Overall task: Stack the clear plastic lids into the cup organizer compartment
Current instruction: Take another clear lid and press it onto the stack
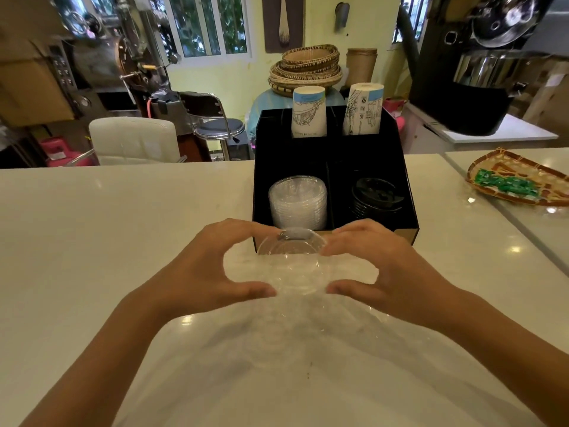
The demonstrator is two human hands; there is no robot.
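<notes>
Both hands, left (pixel 197 272) and right (pixel 388 266), pinch one clear lid (pixel 291 260) just before the organizer (pixel 400 167), whose near-left slot holds a lid stack (pixel 298 201), black lids (pixel 377 195) beside.

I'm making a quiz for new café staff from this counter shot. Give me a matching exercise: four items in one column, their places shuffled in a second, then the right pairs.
Items
1. stack of clear lids
2. black lids
3. paper cups
4. clear lid

Places
A. back compartments of the organizer
B. front right compartment
C. held between the left hand and right hand
D. front left compartment

Pairs: 1-D, 2-B, 3-A, 4-C
</notes>
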